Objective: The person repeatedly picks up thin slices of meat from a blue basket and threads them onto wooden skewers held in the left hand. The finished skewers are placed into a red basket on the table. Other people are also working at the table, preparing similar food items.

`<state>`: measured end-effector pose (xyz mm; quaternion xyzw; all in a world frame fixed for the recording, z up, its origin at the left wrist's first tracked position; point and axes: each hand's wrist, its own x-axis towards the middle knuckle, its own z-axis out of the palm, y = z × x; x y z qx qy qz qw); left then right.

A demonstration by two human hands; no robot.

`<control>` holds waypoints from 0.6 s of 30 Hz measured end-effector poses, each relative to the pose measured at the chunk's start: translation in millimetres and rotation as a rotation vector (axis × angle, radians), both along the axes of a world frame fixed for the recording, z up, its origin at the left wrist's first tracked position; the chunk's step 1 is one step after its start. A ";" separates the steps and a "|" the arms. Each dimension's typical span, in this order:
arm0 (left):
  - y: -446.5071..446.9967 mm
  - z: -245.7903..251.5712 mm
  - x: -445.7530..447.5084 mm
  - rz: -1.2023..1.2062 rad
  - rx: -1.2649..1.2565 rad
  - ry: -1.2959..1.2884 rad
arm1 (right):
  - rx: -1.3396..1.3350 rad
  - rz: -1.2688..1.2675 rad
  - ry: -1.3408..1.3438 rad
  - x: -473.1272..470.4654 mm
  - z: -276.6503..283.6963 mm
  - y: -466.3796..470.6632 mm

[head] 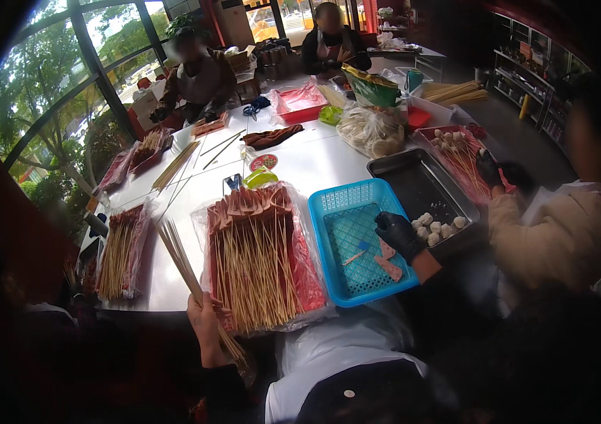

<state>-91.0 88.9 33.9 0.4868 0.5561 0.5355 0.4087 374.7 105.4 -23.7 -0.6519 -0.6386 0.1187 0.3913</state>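
Note:
My bare left hand [205, 320] grips a bundle of thin bamboo skewers [181, 257], which slants up past the table's front edge. Right of it lies a red tray lined with clear plastic [308, 281]. Many skewers rest in this tray, with pink meat slices [250, 204] threaded on their far ends. My right hand [400, 233], in a black glove, is over the right side of a blue plastic basket [350, 225]. Its fingers are curled, and whatever they may hold is hidden. A few loose pink slices [388, 267] lie in the basket below that hand.
A dark metal tray [403, 175] with white balls [434, 229] adjoins the basket. At right, a co-worker's gloved hand [488, 168] is over a tray of skewered balls [448, 143]. Another skewer tray [120, 254] lies left. Two people sit across the white table [316, 151].

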 end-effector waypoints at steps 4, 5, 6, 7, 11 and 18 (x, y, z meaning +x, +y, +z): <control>-35.3 4.5 -5.9 -0.080 -0.005 -0.258 | -0.336 -0.136 -0.420 7.9 -5.2 3.0; -41.0 4.7 0.0 -0.099 0.014 -0.376 | -0.396 -0.142 -0.483 5.6 -4.1 4.6; -46.8 4.6 7.0 -0.092 0.011 -0.456 | -0.472 -0.204 -0.501 -1.7 -5.2 5.6; -53.1 3.8 15.9 -0.091 0.024 -0.508 | -0.499 -0.178 -0.532 -5.5 -5.3 2.8; -73.7 -6.3 55.8 -0.172 -0.050 -0.688 | -0.649 -0.251 -0.548 -17.8 -4.9 6.5; -88.1 -14.7 80.9 -0.277 -0.122 -0.645 | -0.719 -0.190 -0.643 -17.6 -10.4 8.0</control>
